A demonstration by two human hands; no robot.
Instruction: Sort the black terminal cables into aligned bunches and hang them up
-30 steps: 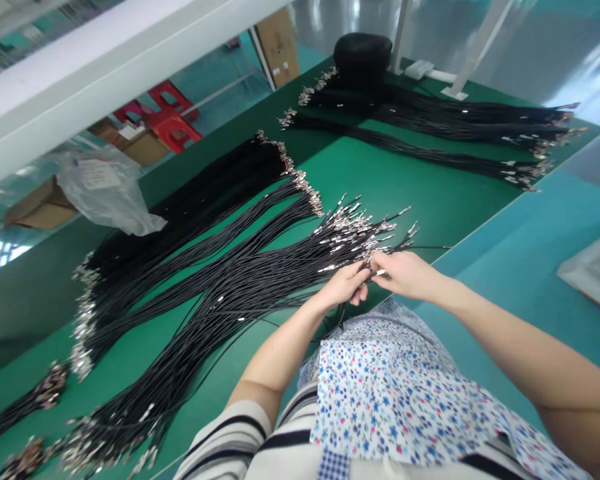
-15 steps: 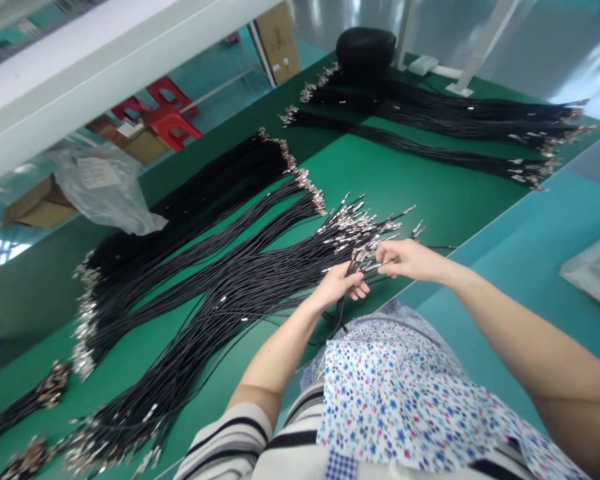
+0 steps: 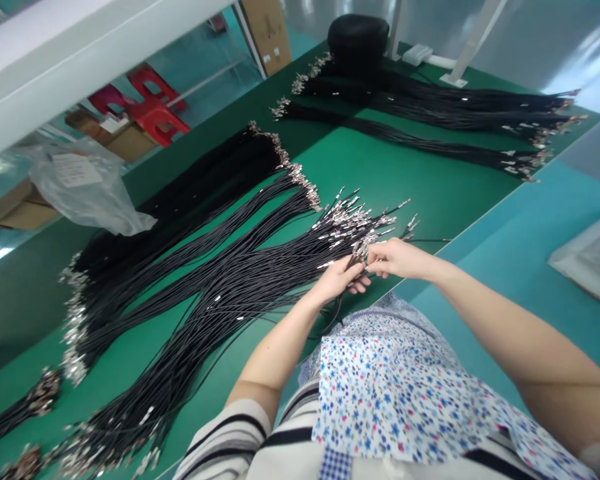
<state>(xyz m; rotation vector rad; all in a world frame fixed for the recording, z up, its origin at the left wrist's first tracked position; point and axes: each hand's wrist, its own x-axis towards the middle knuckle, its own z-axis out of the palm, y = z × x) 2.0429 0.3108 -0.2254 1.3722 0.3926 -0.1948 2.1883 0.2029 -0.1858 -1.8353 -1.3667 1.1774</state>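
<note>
My left hand [image 3: 341, 279] is closed around a small bunch of black cables whose metal terminal ends [image 3: 361, 249] stick up above the thumb. Their black lengths hang below the hand near the table's front edge. Close against it, my right hand [image 3: 391, 259] pinches at a cable end beside the bunch; its fingertips partly hide what they hold. Just beyond both hands lies a large loose bundle of black cables [image 3: 260, 280], its silvery ends fanned out toward the right.
More cable bundles [image 3: 190, 193] lie behind on the green table [image 3: 430, 180], and others [image 3: 430, 133] at the far right. A black rounded object [image 3: 359, 40] stands at the back. A clear plastic bag [image 3: 83, 183] hangs at left, near red stools [image 3: 155, 107].
My right hand has moved left, closer to my left hand and the bunch of cable ends. The whole view has shifted slightly.
</note>
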